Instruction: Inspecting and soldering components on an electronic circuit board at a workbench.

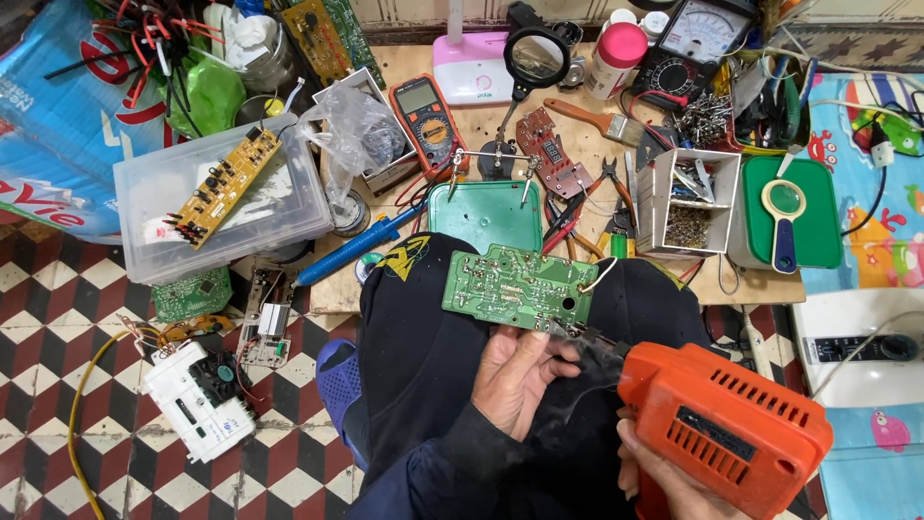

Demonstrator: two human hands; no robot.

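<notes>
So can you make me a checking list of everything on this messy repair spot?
Surface: low wooden board, crowded.
Job's things: green circuit board on the person's dark-trousered lap; orange plastic soldering gun, tip at the board's edge, wisps of smoke.
Clutter: orange multimeter, clear plastic tub holding a yellow circuit board, white box of small parts, red-handled pliers.
Hands: left hand at the board's lower edge; right hand holds the gun.
Cables: yellow cable on the floor.
Surroundings: red, black and white chequered floor tiles.
</notes>
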